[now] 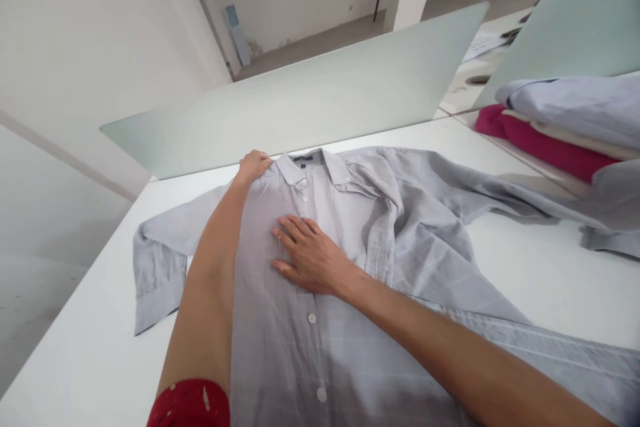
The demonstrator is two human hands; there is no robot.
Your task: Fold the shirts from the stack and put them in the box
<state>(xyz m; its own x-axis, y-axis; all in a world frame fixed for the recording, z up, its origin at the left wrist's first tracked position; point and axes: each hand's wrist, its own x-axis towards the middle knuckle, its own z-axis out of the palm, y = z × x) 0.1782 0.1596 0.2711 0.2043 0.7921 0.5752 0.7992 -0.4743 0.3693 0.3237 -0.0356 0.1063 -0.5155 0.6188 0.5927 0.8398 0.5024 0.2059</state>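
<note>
A grey button-up shirt lies spread on the white table, its collar toward the divider and its front open on the right side. At the shoulder left of the collar, my left hand is closed on the fabric, fingers curled over the edge. My right hand rests flat on the chest beside the button line, fingers spread. One sleeve bends down at the left. The other sleeve stretches to the right, with creased, bunched fabric around that shoulder.
A frosted divider panel stands along the back edge of the table. To the right are stacked folded clothes, including a magenta garment and a pale lavender one. Papers lie beyond the divider. A water dispenser stands by the far wall.
</note>
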